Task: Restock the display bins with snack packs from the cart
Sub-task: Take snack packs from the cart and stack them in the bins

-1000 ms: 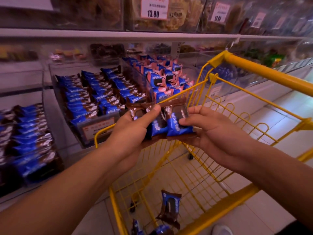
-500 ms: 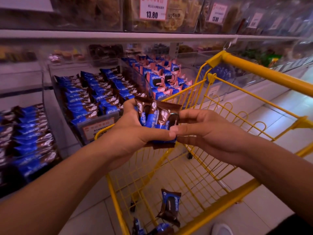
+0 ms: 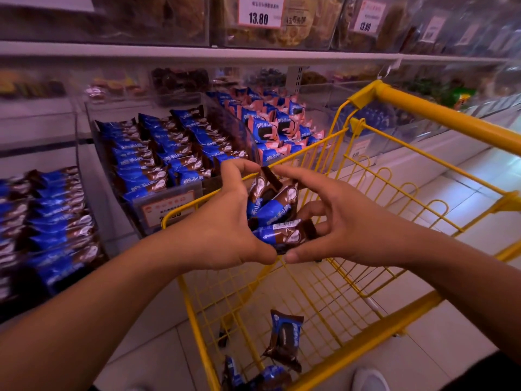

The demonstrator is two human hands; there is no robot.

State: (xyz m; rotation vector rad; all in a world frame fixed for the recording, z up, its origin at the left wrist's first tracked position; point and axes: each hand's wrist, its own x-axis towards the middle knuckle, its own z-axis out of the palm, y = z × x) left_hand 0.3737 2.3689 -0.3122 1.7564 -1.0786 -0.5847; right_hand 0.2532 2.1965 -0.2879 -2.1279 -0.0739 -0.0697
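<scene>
A small stack of blue-and-brown snack packs [image 3: 272,215] hangs over the yellow wire cart [image 3: 423,153], held between both hands. My left hand [image 3: 222,221] grips the stack from the left, thumb under it and fingers curled over the top. On the right side, my right hand [image 3: 346,221] pinches the same stack with forefinger and thumb. Just behind the hands stands the clear display bin [image 3: 166,204] with rows of the same packs. A few loose packs [image 3: 284,340] lie on the cart floor.
Another bin of blue-brown packs [image 3: 48,221] is at the left, and a bin of blue-pink packs [image 3: 279,128] at the back centre. A shelf with price tags [image 3: 259,12] runs above. White tiled floor and a white shoe [image 3: 369,379] show below.
The packs, first fanned out flat between the hands, have been gathered into a tight upright stack. Both hands have closed in around it and sunk slightly over the cart.
</scene>
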